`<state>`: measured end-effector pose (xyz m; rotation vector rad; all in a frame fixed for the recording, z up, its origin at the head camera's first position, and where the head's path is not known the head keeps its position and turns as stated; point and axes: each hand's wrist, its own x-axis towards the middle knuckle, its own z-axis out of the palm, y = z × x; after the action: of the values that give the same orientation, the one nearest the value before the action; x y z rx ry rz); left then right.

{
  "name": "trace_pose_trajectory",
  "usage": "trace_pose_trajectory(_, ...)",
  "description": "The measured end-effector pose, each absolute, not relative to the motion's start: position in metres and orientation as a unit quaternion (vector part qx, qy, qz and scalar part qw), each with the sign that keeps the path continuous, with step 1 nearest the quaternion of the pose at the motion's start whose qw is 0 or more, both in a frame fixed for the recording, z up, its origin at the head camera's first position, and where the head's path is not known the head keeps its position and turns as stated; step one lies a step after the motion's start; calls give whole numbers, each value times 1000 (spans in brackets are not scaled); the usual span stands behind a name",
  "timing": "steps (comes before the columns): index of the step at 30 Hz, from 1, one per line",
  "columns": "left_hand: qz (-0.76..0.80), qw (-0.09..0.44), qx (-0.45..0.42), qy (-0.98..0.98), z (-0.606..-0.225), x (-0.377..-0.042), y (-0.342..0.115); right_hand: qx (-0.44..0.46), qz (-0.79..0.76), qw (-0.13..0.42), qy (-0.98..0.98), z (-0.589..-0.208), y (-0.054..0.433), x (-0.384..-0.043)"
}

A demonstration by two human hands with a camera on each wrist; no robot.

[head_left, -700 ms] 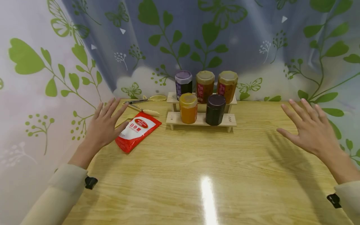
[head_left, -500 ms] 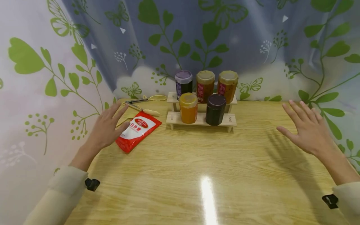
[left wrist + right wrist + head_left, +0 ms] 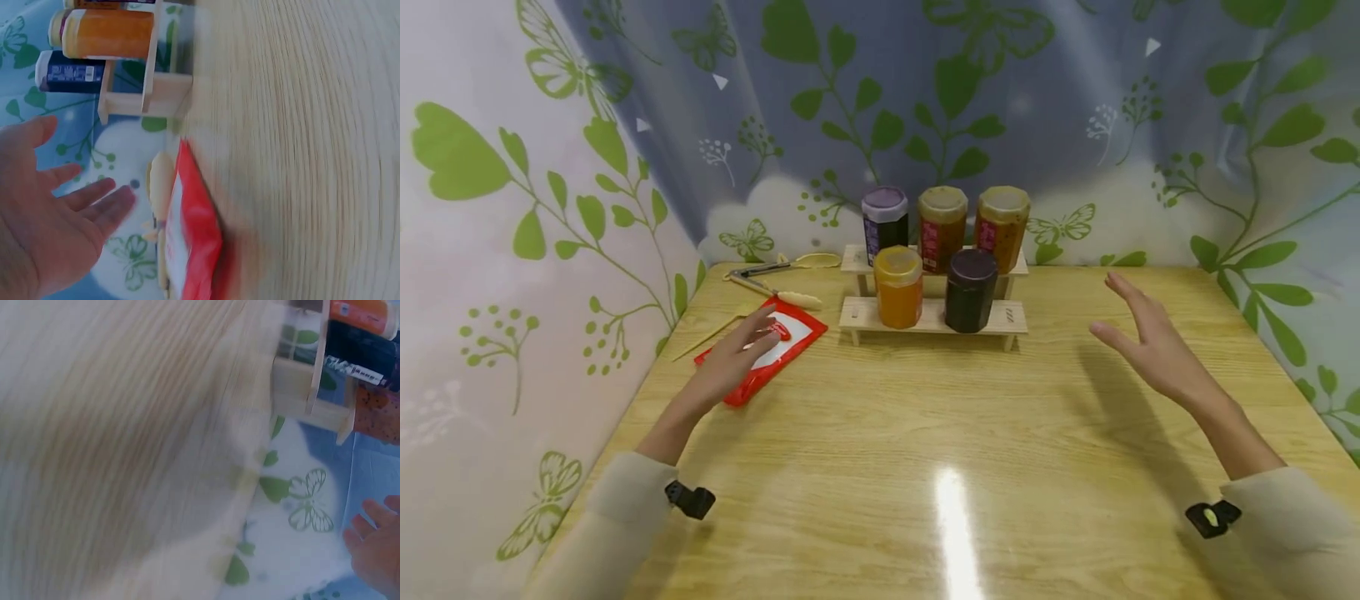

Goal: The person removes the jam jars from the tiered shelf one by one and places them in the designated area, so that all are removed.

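Note:
My left hand (image 3: 730,358) hovers over the red and white bag (image 3: 790,350), its fingers loosely extended and holding nothing. The left wrist view shows this hand (image 3: 56,219) apart from the bag (image 3: 199,225). On the right, my other hand (image 3: 1157,350) is above the table, thumb and fingers spread, with nothing in it. Between the hands stands a two-step wooden rack (image 3: 932,317). Its lower step bears an orange jar (image 3: 898,292) and a dark jar (image 3: 971,296); on the upper step are a purple-lidded jar (image 3: 885,229) and two brownish jars (image 3: 942,233).
Behind the bag lie tongs (image 3: 760,271) with pale yellow ends. A thin yellowish stick (image 3: 703,337) pokes out left of the bag. A leaf-patterned curtain (image 3: 1060,133) borders the wooden table (image 3: 880,450) at the back and sides.
Both hands have moved inward and turned, the left one rightward over the bag, the right one leftward toward the rack. The jars, rack and bag stay put.

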<state>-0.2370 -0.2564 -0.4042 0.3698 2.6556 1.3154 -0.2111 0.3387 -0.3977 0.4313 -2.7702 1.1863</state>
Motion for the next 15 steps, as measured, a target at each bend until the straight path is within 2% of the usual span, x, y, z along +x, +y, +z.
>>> trace_pose_trajectory(7, 552, 98, 88, 823, -416, -250, -234, 127, 502, -19, -855, -401, 315, -219)
trace_pose_trajectory(15, 612, 118, 72, 779, -435, -264, -204, 132, 581, -51, -802, -406, 290, -235)
